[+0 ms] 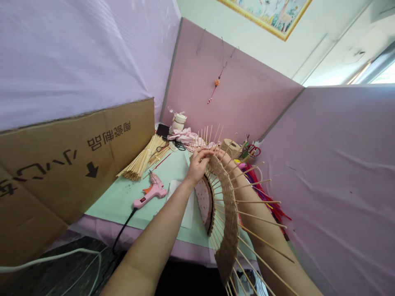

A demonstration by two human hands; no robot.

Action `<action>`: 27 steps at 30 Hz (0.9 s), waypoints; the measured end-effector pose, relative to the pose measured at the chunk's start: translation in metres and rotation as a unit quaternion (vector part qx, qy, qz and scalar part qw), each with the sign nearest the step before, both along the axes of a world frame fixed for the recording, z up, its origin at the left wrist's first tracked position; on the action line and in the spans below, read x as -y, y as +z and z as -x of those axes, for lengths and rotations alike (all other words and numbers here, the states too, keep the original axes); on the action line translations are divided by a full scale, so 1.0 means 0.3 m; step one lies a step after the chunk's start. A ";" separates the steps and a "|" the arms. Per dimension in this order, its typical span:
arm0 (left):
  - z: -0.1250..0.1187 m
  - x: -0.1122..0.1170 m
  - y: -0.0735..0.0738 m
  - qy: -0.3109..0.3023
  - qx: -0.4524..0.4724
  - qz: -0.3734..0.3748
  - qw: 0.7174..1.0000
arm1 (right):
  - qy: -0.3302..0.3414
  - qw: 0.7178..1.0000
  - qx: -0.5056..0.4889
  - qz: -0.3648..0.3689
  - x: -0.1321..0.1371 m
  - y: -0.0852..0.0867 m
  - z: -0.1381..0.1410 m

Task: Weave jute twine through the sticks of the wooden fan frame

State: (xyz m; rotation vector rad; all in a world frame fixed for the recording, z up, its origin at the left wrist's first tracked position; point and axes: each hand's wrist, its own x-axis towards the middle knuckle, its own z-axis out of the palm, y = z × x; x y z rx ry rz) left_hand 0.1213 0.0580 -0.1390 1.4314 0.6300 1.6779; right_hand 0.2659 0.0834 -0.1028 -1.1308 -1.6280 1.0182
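Over our pale-green worktop point(105, 207) tilts a brown woven-cord basket point(230, 205) with radiating wooden sticks point(259, 202); our left hand point(199, 161) has its fingers pinching the far side; whether our half-hidden right hand point(224, 157) grips, we cannot tell.

Gold-framed picture point(272, 15), hanging beaded charm point(217, 82), white bottle point(178, 122), printed cardboard point(72, 176).

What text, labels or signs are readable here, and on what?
"陶瓷制品": on the brown cardboard, upside down.
"小心": same cardboard, larger, upside down; the character beside it is cut off by the picture's edge, so not safely readable.
Arrow sign: same cardboard, pointing down in the view.
Pink glue gun: any marking on its red switch is too small to read.
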 end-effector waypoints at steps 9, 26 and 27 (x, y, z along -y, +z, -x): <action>-0.005 0.000 -0.011 0.007 0.004 -0.002 1.000 | -0.042 0.994 -0.096 -0.013 -0.048 -0.055 0.026; -0.018 -0.008 -0.031 0.057 -0.034 -0.021 0.998 | -0.090 0.992 -0.061 -0.058 -0.028 -0.042 0.049; -0.017 -0.007 -0.031 0.062 -0.039 -0.028 0.997 | -0.091 0.992 -0.054 -0.062 -0.030 -0.045 0.048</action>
